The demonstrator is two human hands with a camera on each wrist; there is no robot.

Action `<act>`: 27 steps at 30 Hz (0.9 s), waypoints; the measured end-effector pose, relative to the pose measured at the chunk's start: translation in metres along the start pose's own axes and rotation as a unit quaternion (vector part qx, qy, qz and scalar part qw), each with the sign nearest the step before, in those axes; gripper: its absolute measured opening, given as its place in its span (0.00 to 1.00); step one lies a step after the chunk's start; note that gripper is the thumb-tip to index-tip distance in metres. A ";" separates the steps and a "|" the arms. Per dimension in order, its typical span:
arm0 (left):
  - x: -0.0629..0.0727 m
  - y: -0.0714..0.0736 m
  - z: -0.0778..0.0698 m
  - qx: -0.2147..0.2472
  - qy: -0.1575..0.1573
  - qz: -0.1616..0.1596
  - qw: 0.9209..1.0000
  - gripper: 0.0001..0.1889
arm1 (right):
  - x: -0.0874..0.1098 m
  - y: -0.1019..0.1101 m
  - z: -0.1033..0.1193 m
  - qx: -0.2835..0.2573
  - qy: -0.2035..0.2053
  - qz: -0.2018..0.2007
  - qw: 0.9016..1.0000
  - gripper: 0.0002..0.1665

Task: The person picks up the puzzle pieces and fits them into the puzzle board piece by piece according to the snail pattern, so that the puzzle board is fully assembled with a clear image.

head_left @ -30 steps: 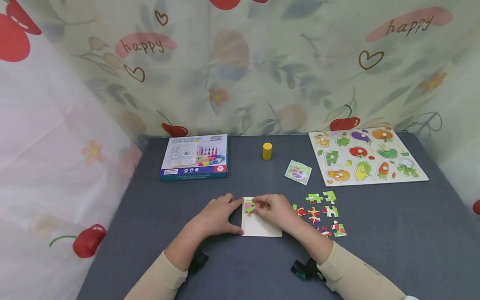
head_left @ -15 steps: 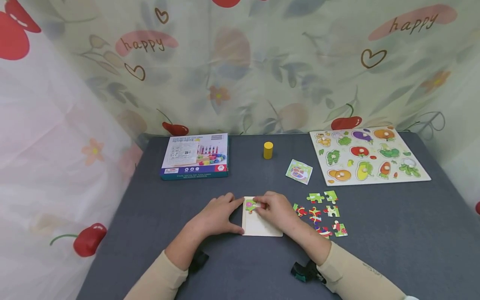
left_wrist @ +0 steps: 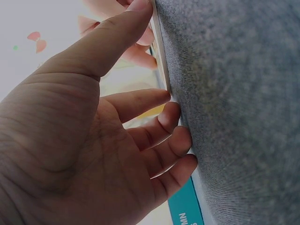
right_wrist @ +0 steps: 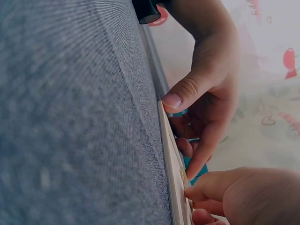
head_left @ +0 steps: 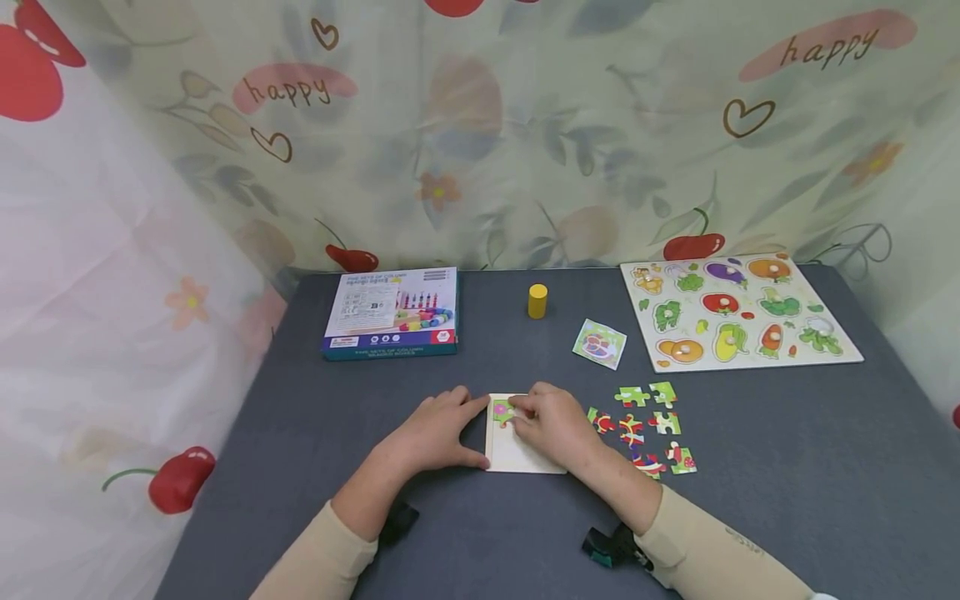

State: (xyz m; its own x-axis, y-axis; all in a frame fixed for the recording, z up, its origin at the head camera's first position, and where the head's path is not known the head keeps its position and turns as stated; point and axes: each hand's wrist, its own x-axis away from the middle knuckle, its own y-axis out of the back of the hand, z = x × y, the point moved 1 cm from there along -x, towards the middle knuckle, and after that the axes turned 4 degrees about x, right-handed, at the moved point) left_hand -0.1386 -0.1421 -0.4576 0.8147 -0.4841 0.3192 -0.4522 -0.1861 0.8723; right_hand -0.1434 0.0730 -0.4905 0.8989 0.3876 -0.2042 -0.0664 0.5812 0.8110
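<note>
A pale wooden puzzle tray (head_left: pixel 525 454) lies flat on the dark table, a green jigsaw piece with a pink flower (head_left: pixel 501 410) in its far left corner. My right hand (head_left: pixel 558 425) pinches that piece by its right side between thumb and index finger. At the tray's left edge is my left hand (head_left: pixel 435 429), its index fingertip at the far corner and its thumb at the near one. In the left wrist view the other fingers of the left hand (left_wrist: pixel 117 140) are loosely bent beside the tray. Several loose jigsaw pieces (head_left: pixel 632 397) lie to the right.
A boxed toy set (head_left: pixel 390 315) stands at the back left, with a yellow cylinder (head_left: pixel 537 302) to its right. Farther right are a small picture card (head_left: pixel 599 344) and a large vegetable puzzle board (head_left: pixel 742 312). Patterned curtains (head_left: pixel 480 167) surround the table.
The flower piece has shifted very slightly within the tray's far left corner, with the right fingertips staying at its side. The left hand keeps its place at the tray's edge.
</note>
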 end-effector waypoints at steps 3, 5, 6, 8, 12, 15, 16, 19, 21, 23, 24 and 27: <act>0.000 0.000 0.000 -0.002 -0.002 -0.001 1.000 0.51 | 0.000 0.001 0.001 0.000 -0.007 0.006 1.000 0.17; 0.000 0.000 0.000 -0.002 -0.004 -0.003 1.000 0.51 | 0.000 0.001 0.002 0.000 -0.009 0.008 1.000 0.17; 0.000 0.000 0.000 -0.002 -0.005 -0.004 1.000 0.50 | 0.000 0.001 0.002 0.000 -0.008 0.009 1.000 0.16; 0.000 0.000 0.000 -0.002 -0.008 -0.005 1.000 0.50 | 0.000 0.000 0.002 0.000 -0.003 0.008 1.000 0.15; 0.000 -0.001 0.000 -0.002 -0.010 -0.007 1.000 0.50 | -0.001 -0.001 0.000 -0.003 0.010 -0.003 1.000 0.13; 0.000 -0.001 0.000 -0.003 -0.009 -0.008 1.000 0.50 | -0.001 -0.003 0.000 -0.009 0.011 -0.008 1.000 0.12; 0.001 -0.001 0.000 -0.003 -0.009 -0.008 1.000 0.50 | -0.001 -0.003 0.000 -0.010 0.009 -0.006 1.000 0.11; 0.001 -0.003 0.000 -0.001 -0.013 -0.006 1.000 0.50 | 0.000 -0.004 0.000 -0.012 0.000 0.005 1.000 0.11; 0.000 -0.005 0.001 -0.001 -0.019 -0.005 1.000 0.50 | 0.001 -0.004 -0.001 -0.009 -0.002 0.011 1.000 0.11; 0.000 -0.006 0.001 -0.001 -0.021 -0.005 1.000 0.50 | 0.001 -0.003 -0.001 -0.008 -0.001 0.015 1.000 0.12; 0.000 -0.005 0.001 -0.002 -0.021 -0.006 1.000 0.50 | 0.001 -0.003 -0.001 -0.008 0.001 0.015 1.000 0.12; 0.000 -0.003 0.002 -0.002 -0.018 -0.011 1.000 0.51 | -0.002 -0.003 -0.001 -0.013 0.009 0.014 1.000 0.12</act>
State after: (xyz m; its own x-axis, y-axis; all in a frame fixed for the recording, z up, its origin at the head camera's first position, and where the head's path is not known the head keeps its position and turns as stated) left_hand -0.1378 -0.1438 -0.4610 0.8114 -0.5099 0.2858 -0.4325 -0.1947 0.8804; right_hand -0.1460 0.0713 -0.4929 0.8883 0.4175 -0.1916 -0.1034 0.5882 0.8021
